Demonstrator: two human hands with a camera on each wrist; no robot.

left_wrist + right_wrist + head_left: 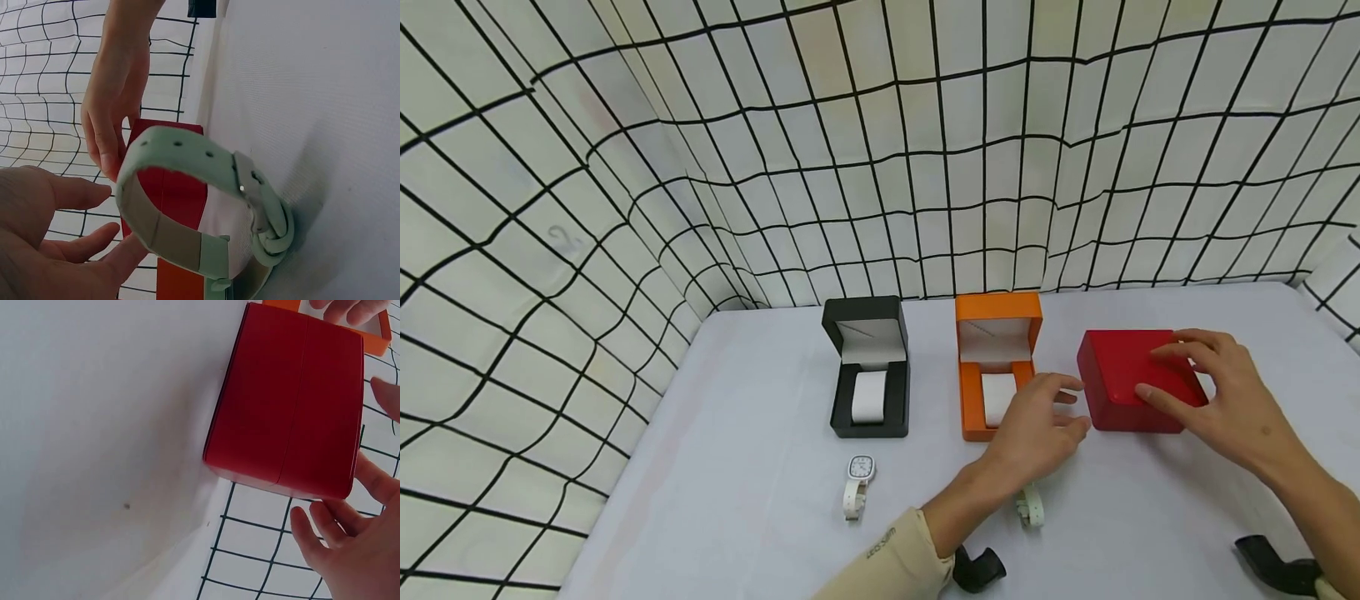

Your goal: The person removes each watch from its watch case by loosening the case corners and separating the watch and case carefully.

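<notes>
A closed red box (1120,392) stands on the white table (760,467) at the right. My right hand (1180,367) rests on its lid, fingers lying along the top and thumb against the front face; the right wrist view shows the red box (294,400) with the fingers (350,550) at its edge. With fingers relaxed and holding nothing, my left hand (1071,404) hovers between the open orange box (996,367) and the red box's left side. A pale green watch (1032,506) lies under my left forearm, its strap (187,156) looped near the table.
An open black box (868,375) with a white cushion stands left of the orange one. A white watch (857,483) lies in front of it. Grid-patterned cloth walls (880,167) close in the back and left. Black wrist mounts (977,571) sit at the near edge.
</notes>
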